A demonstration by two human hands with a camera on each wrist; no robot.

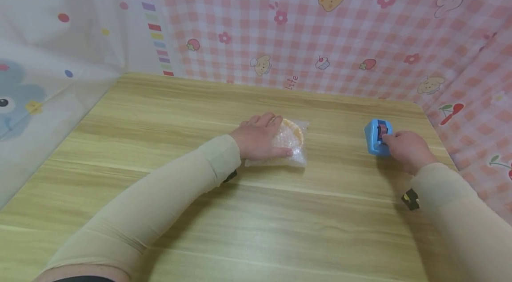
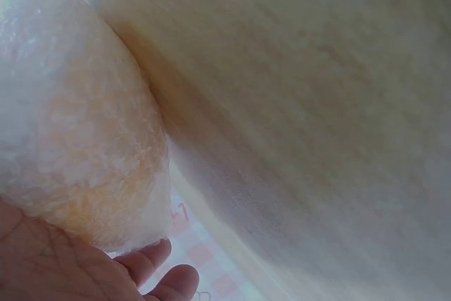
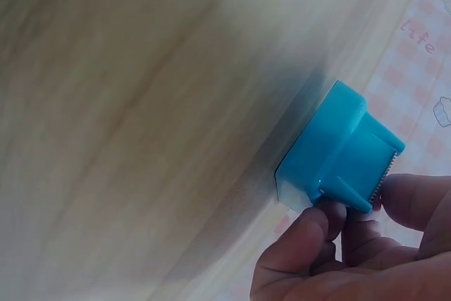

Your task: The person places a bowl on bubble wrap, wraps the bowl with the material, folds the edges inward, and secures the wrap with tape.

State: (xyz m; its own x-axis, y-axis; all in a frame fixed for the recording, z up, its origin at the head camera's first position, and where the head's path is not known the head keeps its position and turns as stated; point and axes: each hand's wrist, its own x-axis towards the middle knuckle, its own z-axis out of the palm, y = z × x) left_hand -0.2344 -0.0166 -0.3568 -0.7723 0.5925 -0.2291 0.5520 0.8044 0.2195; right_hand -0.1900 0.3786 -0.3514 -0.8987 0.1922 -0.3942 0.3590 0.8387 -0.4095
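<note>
A flat packet of clear bubble wrap (image 1: 294,151), with a round, orange-rimmed thing inside, lies on the wooden table. My left hand (image 1: 260,137) rests on the packet's left part, fingers stretched out and thumb along its near side. The left wrist view shows the bubble wrap (image 2: 84,118) bulging beside the palm. To the right stands a blue tape dispenser (image 1: 372,137) with a small dark reddish roll. My right hand (image 1: 410,148) grips its cutter end with thumb and curled fingers. In the right wrist view the fingertips are by the toothed edge of the dispenser (image 3: 338,146); any tape strip between them cannot be made out.
The wood-grain table (image 1: 280,224) reaches to a pink checked cloth (image 1: 248,20) with cartoon prints at the back and right. A white dotted curtain (image 1: 80,29) hangs along the left edge.
</note>
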